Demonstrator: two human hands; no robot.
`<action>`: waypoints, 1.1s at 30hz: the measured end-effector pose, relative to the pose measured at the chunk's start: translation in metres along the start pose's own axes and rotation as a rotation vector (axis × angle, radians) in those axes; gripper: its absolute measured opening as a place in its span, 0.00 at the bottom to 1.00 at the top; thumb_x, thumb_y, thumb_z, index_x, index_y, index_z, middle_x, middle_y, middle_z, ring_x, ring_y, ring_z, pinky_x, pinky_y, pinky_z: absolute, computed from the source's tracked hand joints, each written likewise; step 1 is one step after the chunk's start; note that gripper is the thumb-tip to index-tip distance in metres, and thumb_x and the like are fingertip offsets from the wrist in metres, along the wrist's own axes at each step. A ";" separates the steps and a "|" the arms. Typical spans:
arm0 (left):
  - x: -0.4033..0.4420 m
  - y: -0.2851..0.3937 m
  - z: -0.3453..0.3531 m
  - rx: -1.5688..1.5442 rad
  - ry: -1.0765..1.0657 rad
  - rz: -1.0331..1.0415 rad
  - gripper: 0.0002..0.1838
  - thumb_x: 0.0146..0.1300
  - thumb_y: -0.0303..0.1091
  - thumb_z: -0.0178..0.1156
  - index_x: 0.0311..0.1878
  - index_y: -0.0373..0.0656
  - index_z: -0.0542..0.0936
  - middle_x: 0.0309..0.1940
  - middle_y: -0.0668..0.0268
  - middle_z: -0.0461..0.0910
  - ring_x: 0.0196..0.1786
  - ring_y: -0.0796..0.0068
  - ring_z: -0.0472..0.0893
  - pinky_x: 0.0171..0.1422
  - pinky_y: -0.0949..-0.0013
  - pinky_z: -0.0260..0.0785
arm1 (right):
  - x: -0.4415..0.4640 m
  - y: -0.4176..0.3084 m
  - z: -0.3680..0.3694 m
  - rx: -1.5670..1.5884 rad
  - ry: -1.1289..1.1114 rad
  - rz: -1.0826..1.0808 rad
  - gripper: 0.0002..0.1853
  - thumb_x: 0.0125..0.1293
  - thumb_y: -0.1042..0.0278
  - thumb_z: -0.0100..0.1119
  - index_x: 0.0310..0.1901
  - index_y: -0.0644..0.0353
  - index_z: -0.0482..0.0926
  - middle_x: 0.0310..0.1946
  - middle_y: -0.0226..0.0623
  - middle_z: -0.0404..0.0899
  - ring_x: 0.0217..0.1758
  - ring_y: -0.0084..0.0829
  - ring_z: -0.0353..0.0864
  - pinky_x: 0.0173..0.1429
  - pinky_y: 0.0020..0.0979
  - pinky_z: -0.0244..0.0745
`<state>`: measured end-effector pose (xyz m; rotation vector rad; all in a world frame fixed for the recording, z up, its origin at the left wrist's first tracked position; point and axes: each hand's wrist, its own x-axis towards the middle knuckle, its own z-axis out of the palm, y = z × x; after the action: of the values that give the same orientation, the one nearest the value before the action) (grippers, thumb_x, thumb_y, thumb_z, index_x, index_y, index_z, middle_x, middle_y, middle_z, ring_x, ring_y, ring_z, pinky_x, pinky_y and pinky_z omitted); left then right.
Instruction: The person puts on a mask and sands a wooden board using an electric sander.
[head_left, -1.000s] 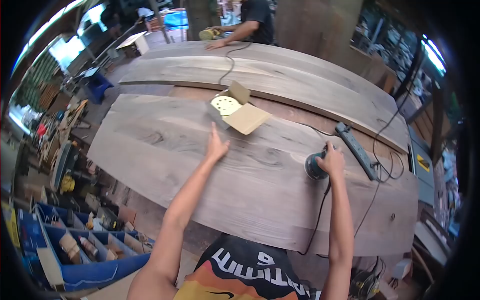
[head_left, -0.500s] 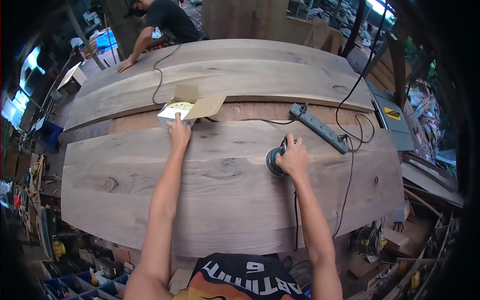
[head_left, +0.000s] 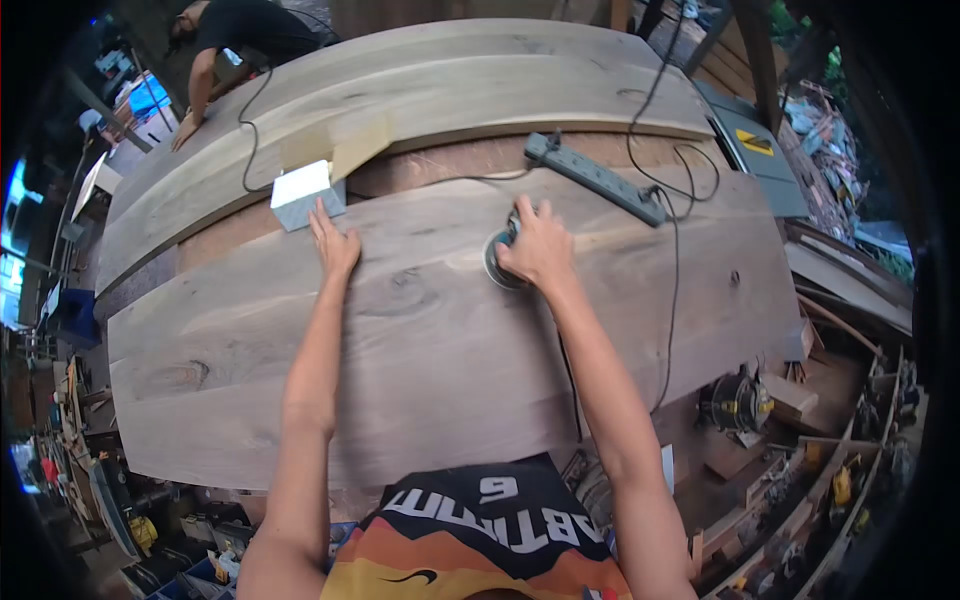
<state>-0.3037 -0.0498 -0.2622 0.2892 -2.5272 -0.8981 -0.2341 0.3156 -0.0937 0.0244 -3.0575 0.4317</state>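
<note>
My left hand (head_left: pixel 337 245) has its fingers apart, with the fingertips against the near side of a small cardboard box (head_left: pixel 303 196). The box's flaps stand open on its far side, and its contents are hidden from this angle. My right hand (head_left: pixel 540 243) is wrapped round a round teal and black sander (head_left: pixel 503 262), which rests on the near wooden slab (head_left: pixel 440 370). Behind the sander lies a grey power strip (head_left: pixel 597 178) with cables plugged in.
A second wooden slab (head_left: pixel 400 90) lies beyond the near one. Another person (head_left: pixel 245 30) leans over its far left edge, one hand on it. Black cables cross both slabs. Below right stands a round machine (head_left: pixel 735 402) beside shelves of tools.
The view has turned right. My left hand has pushed the box away, and it is now tilted with its near side up. My right hand still holds the sander.
</note>
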 end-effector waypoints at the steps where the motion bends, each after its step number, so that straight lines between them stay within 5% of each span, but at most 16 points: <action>1: -0.016 -0.012 -0.003 0.036 -0.043 0.082 0.49 0.65 0.34 0.66 0.87 0.53 0.52 0.84 0.36 0.47 0.84 0.36 0.54 0.84 0.48 0.57 | 0.001 0.000 -0.005 -0.004 -0.025 -0.013 0.33 0.55 0.56 0.72 0.62 0.50 0.70 0.53 0.53 0.77 0.54 0.59 0.84 0.54 0.55 0.83; 2: -0.037 -0.018 -0.009 0.200 -0.164 0.055 0.43 0.72 0.42 0.60 0.87 0.51 0.53 0.83 0.41 0.56 0.86 0.40 0.52 0.88 0.48 0.47 | 0.003 0.000 -0.007 -0.005 -0.050 -0.031 0.34 0.55 0.56 0.72 0.63 0.51 0.69 0.53 0.53 0.77 0.53 0.60 0.85 0.55 0.56 0.84; 8: -0.171 0.007 -0.063 0.489 -0.284 0.156 0.40 0.76 0.55 0.53 0.84 0.43 0.60 0.83 0.39 0.56 0.86 0.41 0.52 0.88 0.39 0.39 | 0.013 0.017 0.002 -0.010 -0.028 -0.152 0.34 0.55 0.58 0.71 0.63 0.56 0.69 0.57 0.54 0.79 0.53 0.62 0.86 0.57 0.56 0.84; 14: -0.274 0.127 -0.043 0.328 -0.415 0.256 0.47 0.67 0.56 0.63 0.82 0.40 0.63 0.82 0.37 0.57 0.86 0.35 0.50 0.88 0.36 0.40 | 0.017 0.031 0.002 -0.089 -0.038 -0.148 0.38 0.56 0.54 0.73 0.68 0.48 0.71 0.58 0.52 0.78 0.57 0.61 0.85 0.59 0.56 0.84; 19: -0.394 0.233 -0.016 -0.328 -0.861 0.596 0.39 0.63 0.54 0.66 0.73 0.42 0.75 0.75 0.43 0.69 0.81 0.43 0.64 0.86 0.43 0.52 | -0.009 0.015 0.001 -0.082 -0.060 -0.261 0.35 0.54 0.53 0.73 0.64 0.47 0.72 0.55 0.51 0.78 0.54 0.60 0.85 0.56 0.55 0.84; 21: -0.450 0.251 0.007 -0.489 -0.690 0.861 0.26 0.64 0.49 0.67 0.60 0.41 0.84 0.63 0.46 0.80 0.69 0.47 0.77 0.78 0.47 0.66 | -0.027 0.011 0.006 -0.071 -0.025 -0.318 0.33 0.52 0.54 0.72 0.61 0.48 0.74 0.52 0.50 0.79 0.51 0.60 0.85 0.54 0.56 0.83; 24: -0.403 0.277 -0.048 -0.337 -1.402 0.554 0.15 0.64 0.42 0.69 0.44 0.40 0.86 0.51 0.51 0.86 0.58 0.49 0.84 0.66 0.50 0.74 | -0.055 0.008 0.007 -0.046 -0.061 -0.422 0.31 0.52 0.57 0.72 0.59 0.47 0.74 0.51 0.48 0.78 0.50 0.57 0.85 0.52 0.56 0.84; 26: -0.411 0.249 -0.064 -0.759 -0.823 0.256 0.10 0.63 0.36 0.69 0.36 0.38 0.84 0.46 0.56 0.87 0.52 0.51 0.86 0.57 0.52 0.77 | -0.075 0.013 0.001 -0.009 -0.101 -0.491 0.30 0.52 0.59 0.72 0.58 0.49 0.75 0.52 0.50 0.77 0.52 0.58 0.84 0.50 0.55 0.85; 27: -0.402 0.224 -0.066 -0.609 -0.640 0.289 0.04 0.62 0.30 0.67 0.38 0.41 0.86 0.47 0.54 0.87 0.49 0.50 0.84 0.58 0.53 0.77 | -0.083 0.015 -0.002 0.016 -0.116 -0.529 0.30 0.52 0.60 0.72 0.58 0.50 0.75 0.52 0.50 0.77 0.54 0.58 0.84 0.49 0.55 0.85; 29: -0.375 0.159 -0.092 0.033 -0.326 0.306 0.23 0.63 0.33 0.67 0.61 0.37 0.81 0.66 0.42 0.77 0.72 0.37 0.72 0.76 0.42 0.64 | -0.097 0.024 -0.006 0.065 -0.126 -0.573 0.29 0.51 0.64 0.74 0.57 0.48 0.76 0.51 0.48 0.77 0.51 0.56 0.84 0.46 0.54 0.85; 31: -0.361 0.075 -0.126 0.316 -0.179 -0.112 0.30 0.77 0.49 0.58 0.72 0.36 0.75 0.77 0.38 0.66 0.82 0.35 0.60 0.86 0.43 0.50 | -0.112 0.040 -0.006 0.102 -0.129 -0.603 0.30 0.50 0.65 0.75 0.58 0.47 0.76 0.51 0.46 0.76 0.51 0.55 0.83 0.45 0.53 0.85; 33: -0.348 0.033 -0.168 0.472 -0.137 -0.371 0.40 0.80 0.56 0.52 0.83 0.37 0.61 0.82 0.29 0.50 0.86 0.33 0.48 0.88 0.39 0.40 | -0.129 0.060 -0.013 0.131 -0.133 -0.586 0.31 0.50 0.65 0.76 0.59 0.45 0.77 0.50 0.45 0.76 0.50 0.54 0.83 0.45 0.53 0.85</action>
<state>0.0801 -0.0003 -0.2413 0.8930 -2.8435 -0.4361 -0.1064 0.3783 -0.1046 0.9546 -2.9332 0.5922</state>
